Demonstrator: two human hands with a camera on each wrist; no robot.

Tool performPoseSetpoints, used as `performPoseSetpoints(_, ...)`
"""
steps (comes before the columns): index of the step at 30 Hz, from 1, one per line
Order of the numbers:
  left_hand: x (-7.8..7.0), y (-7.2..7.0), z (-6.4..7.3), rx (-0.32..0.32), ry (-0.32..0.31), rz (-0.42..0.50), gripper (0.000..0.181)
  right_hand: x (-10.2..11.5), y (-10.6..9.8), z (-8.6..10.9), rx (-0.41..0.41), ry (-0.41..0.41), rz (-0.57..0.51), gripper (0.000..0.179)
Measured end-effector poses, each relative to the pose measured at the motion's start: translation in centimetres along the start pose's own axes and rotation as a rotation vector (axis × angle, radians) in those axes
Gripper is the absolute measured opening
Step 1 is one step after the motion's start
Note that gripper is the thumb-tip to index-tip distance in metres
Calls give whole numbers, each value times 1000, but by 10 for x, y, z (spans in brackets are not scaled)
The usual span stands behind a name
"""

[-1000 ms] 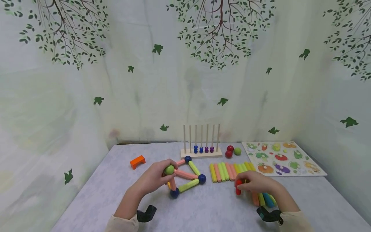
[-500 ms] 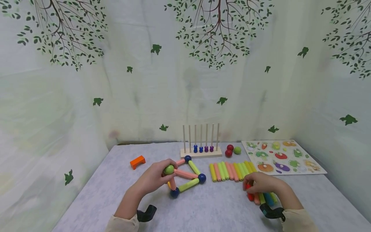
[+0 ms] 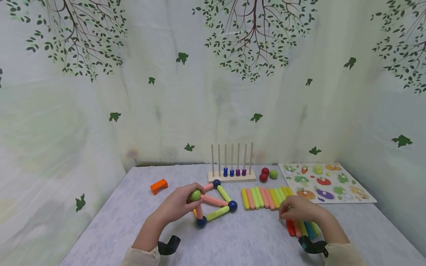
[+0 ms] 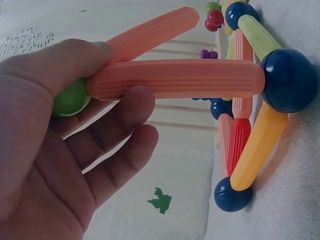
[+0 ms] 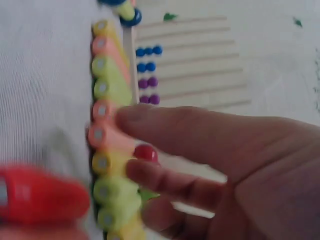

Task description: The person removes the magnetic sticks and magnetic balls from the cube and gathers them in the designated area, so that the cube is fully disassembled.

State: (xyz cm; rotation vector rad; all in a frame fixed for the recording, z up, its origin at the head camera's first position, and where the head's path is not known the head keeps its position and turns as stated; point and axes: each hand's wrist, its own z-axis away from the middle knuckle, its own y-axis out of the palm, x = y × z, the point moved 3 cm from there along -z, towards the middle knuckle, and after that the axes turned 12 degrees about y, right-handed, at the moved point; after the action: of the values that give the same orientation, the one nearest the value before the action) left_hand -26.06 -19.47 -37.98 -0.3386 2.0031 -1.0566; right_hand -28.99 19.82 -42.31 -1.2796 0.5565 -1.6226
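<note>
My left hand (image 3: 181, 201) grips a green ball (image 3: 195, 195) at the top of a stick-and-ball frame. Its thumb lies along a pink stick (image 4: 175, 79) that runs from this ball to a dark blue ball (image 4: 290, 80). Yellow-green sticks (image 3: 217, 213) and further dark blue balls (image 3: 232, 205) make up the frame's base. With nothing between its fingers, my right hand (image 3: 301, 208) hovers over the near row of sticks. A red stick (image 3: 290, 228) lies at that row's left end, just below the fingertips; it is blurred in the right wrist view.
A longer row of yellow, pink and green sticks (image 3: 257, 198) lies beyond the right hand. Behind stand a peg abacus (image 3: 233, 178), two red balls (image 3: 263, 177) and a green one. A vegetable picture board (image 3: 327, 183) lies far right, an orange block (image 3: 158, 186) far left.
My right hand has carried the red stick rightward, laid it at the left end of the near row and let it go. The left hand has stayed on the green ball.
</note>
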Motion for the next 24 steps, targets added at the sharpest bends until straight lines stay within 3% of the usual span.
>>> performPoseSetpoints(7, 1, 2, 0, -3, -1, 2, 21, 59, 6, -3, -176, -242, -134, 8)
performPoseSetpoints(13, 2, 1, -1, 2, -15, 15, 19, 116, 26, -5, -171, -384, -162, 23)
performPoseSetpoints(17, 2, 1, 0, 11, 11, 45, 15, 148, 44, -10, -159, -447, -154, 34)
performPoseSetpoints(24, 0, 2, 0, 55, 16, 148, 15, 185, 71, -20, -196, -467, -197, 30)
